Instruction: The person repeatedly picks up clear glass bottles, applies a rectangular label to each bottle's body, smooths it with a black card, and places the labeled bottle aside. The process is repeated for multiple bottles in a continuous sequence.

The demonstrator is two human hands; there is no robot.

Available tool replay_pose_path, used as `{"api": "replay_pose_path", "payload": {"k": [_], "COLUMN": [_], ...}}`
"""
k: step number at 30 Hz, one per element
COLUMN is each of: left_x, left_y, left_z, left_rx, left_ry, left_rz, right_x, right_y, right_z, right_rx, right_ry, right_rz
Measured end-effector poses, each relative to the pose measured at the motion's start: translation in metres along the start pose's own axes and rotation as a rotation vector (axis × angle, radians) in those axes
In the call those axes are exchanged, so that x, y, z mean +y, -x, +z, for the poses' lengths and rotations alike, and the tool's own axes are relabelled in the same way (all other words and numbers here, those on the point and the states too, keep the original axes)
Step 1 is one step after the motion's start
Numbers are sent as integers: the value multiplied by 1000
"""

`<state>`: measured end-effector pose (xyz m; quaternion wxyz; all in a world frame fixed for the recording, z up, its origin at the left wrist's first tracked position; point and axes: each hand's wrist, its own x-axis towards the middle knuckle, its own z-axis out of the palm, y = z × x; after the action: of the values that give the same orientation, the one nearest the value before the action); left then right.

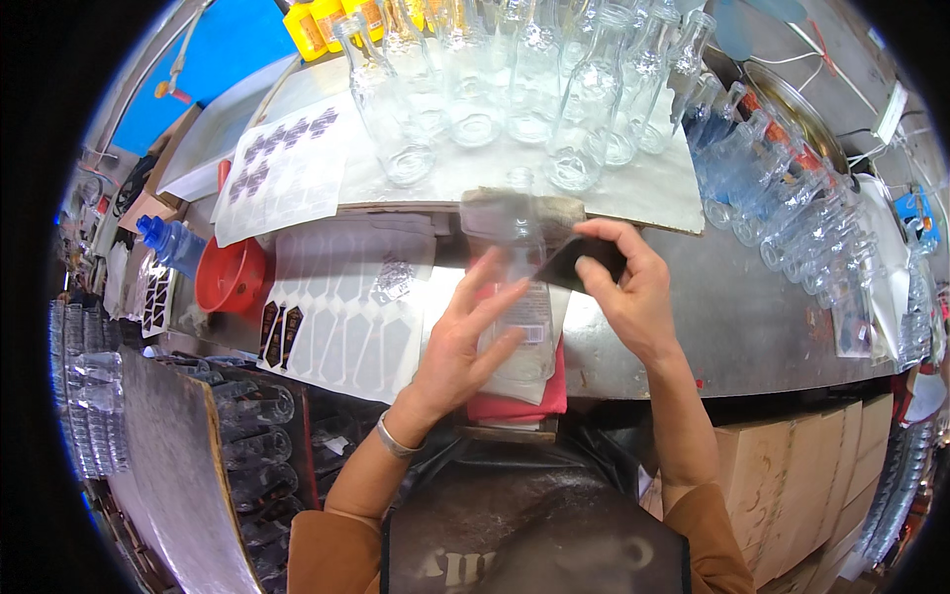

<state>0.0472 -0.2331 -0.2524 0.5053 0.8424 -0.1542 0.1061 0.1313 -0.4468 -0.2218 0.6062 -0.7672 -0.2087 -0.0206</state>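
A clear glass bottle (522,368) lies on its side in front of me, its neck pointing away and a printed label with a barcode on its body. Its neck end rests by a worn, light-coloured pad (562,212), and a pink-red cloth (551,381) lies beneath it. My left hand (463,342) is open over the bottle's left side, fingers stretched; whether they touch the glass I cannot tell. Pinched between thumb and fingers, a flat black scraper-like piece (572,265) is in my right hand (633,287), just right of the bottle. Blur softens the bottle's neck.
Several upright clear bottles (594,109) stand on the white-covered raised board ahead. Decal sheets (341,337) and a red bowl (236,277) are at left. More bottles (792,213) crowd the right side. Cardboard boxes (792,485) stand below the metal table (732,327).
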Motion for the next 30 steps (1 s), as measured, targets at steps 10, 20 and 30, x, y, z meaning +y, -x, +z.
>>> {"api": "replay_pose_path", "payload": {"k": [10, 20, 30], "left_x": [1, -5, -5], "left_y": [30, 51, 60], "left_z": [-13, 21, 31], "left_rx": [-73, 192, 193], "left_ry": [47, 35, 31], "left_rz": [5, -4, -96], "right_x": [-22, -55, -46], "right_y": [51, 46, 1], "right_z": [18, 44, 44], "right_rx": [-255, -405, -454], "right_ry": [347, 348, 544], "right_rz": [-625, -575, -536]}}
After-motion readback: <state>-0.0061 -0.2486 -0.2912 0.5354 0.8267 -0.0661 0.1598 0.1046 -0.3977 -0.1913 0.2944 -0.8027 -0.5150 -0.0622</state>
